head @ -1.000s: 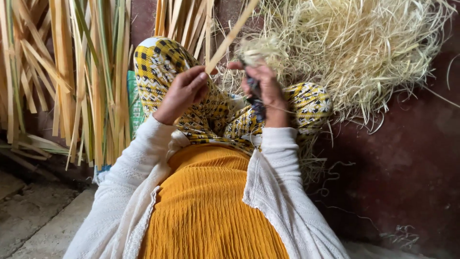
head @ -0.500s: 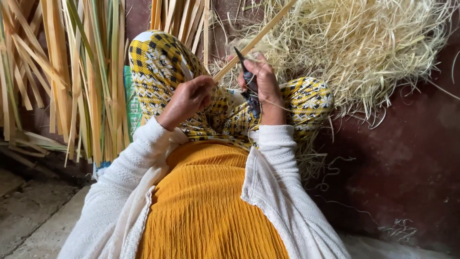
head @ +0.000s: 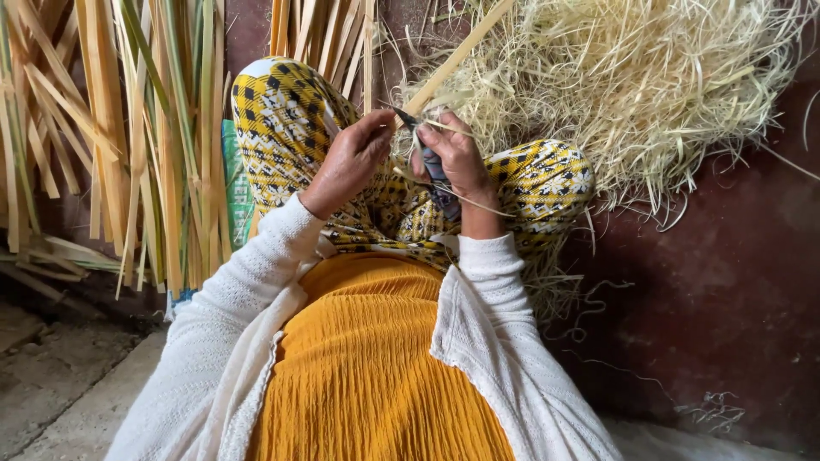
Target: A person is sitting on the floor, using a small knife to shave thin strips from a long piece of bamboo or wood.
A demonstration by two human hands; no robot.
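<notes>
My right hand [head: 457, 158] closes its grip on a dark-handled knife [head: 431, 166], blade tip pointing up and left. My left hand [head: 350, 162] pinches the near end of a long bamboo strip [head: 453, 60]. The strip's long axis runs up and to the right, away from both grips, over the pile of pale shavings [head: 615, 77]; the blade meets it just beside my left fingertips.

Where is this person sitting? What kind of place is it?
Probably a small cane or bamboo craft workshop: long split yellow-green strips lean at the left, a heap of pale thin shavings lies behind, and the floor is rough concrete.
</notes>
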